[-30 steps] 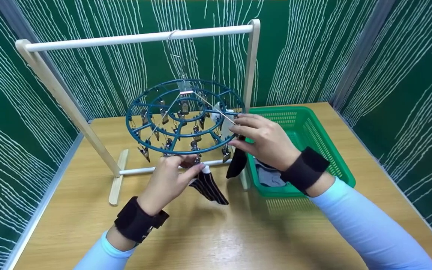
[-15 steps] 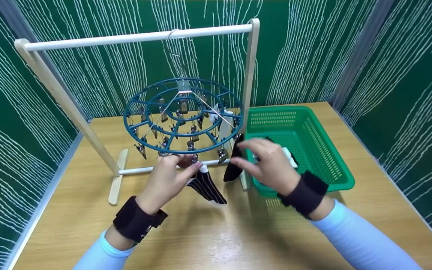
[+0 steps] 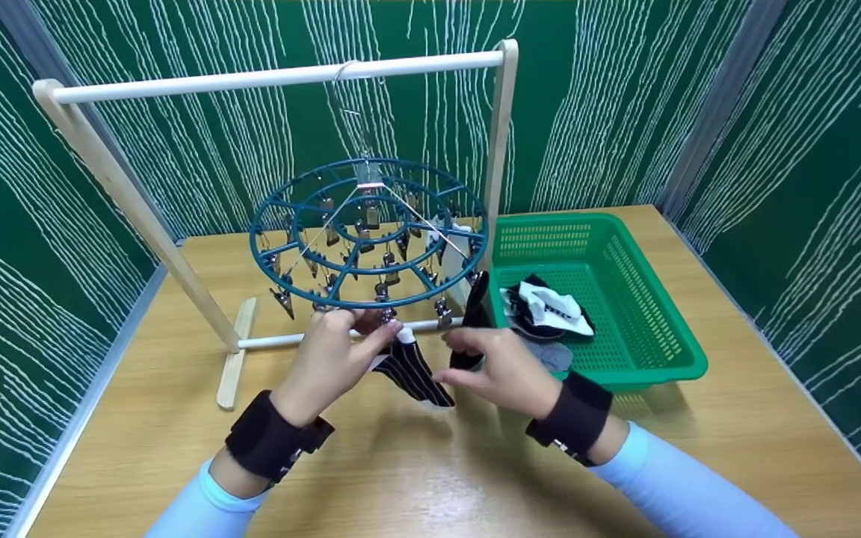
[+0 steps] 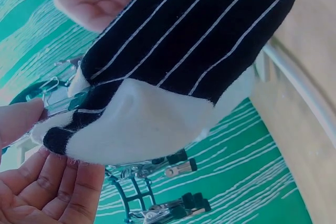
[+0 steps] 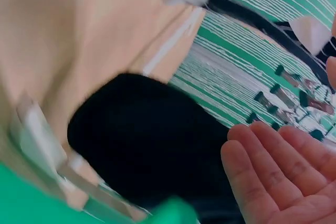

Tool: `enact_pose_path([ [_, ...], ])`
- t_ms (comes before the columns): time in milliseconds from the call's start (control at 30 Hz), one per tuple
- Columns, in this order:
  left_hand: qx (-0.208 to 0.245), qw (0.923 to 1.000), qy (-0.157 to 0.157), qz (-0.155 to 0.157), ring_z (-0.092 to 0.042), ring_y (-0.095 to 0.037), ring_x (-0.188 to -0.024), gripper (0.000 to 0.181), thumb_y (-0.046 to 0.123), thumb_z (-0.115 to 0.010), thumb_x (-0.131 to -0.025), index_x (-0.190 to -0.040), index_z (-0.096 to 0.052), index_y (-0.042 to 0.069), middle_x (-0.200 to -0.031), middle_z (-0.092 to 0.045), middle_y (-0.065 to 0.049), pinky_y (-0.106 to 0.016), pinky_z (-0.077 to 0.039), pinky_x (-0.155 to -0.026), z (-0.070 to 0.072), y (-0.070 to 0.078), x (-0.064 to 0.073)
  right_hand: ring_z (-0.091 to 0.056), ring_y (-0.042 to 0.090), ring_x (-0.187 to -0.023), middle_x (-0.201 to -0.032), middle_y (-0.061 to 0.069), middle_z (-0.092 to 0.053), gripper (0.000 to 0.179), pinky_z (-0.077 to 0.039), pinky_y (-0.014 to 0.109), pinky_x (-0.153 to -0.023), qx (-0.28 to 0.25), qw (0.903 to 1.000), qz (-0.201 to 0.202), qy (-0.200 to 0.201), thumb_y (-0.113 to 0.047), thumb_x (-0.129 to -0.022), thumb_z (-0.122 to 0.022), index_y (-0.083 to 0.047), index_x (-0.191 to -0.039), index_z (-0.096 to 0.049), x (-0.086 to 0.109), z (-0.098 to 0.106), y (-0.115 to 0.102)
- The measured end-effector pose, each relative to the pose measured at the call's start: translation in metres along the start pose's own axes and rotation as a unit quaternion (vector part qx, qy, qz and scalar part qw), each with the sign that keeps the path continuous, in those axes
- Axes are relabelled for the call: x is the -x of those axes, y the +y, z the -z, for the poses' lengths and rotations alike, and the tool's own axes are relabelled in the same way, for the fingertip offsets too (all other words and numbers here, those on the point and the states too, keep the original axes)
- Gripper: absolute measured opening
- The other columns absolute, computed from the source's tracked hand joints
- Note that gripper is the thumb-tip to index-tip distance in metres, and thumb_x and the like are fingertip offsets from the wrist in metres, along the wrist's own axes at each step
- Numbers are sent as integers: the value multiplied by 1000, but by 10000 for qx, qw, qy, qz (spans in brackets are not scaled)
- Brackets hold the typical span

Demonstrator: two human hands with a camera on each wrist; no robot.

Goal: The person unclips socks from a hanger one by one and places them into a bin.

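My left hand pinches a metal clip at the front rim of a round teal sock hanger. A black sock with white stripes hangs from that clip, its white cuff beside the thumb; in the left wrist view the sock fills much of the picture. To its right my right hand holds nothing, thumb and fingers apart, the thumb close to the striped sock's toe. Behind those fingers hangs a plain black sock, also large in the right wrist view beside the fingers.
The hanger hooks onto the white bar of a wooden stand. More clips dangle from its rings, and a white sock hangs at its right. A green basket on the right holds white, black and grey socks.
My right hand has come away from the hanger's right rim, moving down and left toward the striped sock. My left hand has stayed at its clip.
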State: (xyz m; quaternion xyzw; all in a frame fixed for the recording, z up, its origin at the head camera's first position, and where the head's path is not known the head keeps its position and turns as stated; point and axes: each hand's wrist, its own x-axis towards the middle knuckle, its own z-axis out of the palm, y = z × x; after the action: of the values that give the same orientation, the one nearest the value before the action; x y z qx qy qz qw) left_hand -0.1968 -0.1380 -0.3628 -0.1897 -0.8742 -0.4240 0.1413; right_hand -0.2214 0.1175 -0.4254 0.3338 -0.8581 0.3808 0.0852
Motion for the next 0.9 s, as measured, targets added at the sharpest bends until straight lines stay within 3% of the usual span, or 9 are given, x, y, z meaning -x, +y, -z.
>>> enact_pose_path([
  [200,1,9999,-62,111,-76,-24,-88,18,19,-79,-102,-101,-82,2,-93,-83,-9,-46,-65,-87,1,1,0,-80,33,-104,-119,19,-80,42,-67,44,-93,-522,9969,-231,-538,-26,-97,-84,2,-126,-74,-3,-18,6],
  [333,13,9999,-68,127,-76,-24,-89,18,19,-78,-103,-102,-82,2,-93,-83,-9,-46,-65,-87,0,0,0,-80,31,-100,-114,19,-81,30,-67,42,-91,-845,9936,-249,-708,-17,-101,-78,3,-124,-76,-5,-28,7],
  [600,-3,10000,-56,-27,-76,-24,-90,19,19,-75,-105,-106,-81,2,-94,-82,-9,-49,-64,-87,-3,-1,0,-76,18,-84,-102,17,-83,13,-62,22,-74,-1258,9899,-292,-585,-4,-104,-69,3,-107,-80,-10,-39,8],
  [900,-8,9985,261,-478,-78,-26,-89,15,15,-76,-103,-102,-80,1,-92,-81,-11,-49,-64,-85,-8,-5,0,-58,2,-69,-82,12,-77,16,-46,16,-58,-1313,9907,-181,-315,0,-103,-68,3,-92,-79,-11,-41,6],
])
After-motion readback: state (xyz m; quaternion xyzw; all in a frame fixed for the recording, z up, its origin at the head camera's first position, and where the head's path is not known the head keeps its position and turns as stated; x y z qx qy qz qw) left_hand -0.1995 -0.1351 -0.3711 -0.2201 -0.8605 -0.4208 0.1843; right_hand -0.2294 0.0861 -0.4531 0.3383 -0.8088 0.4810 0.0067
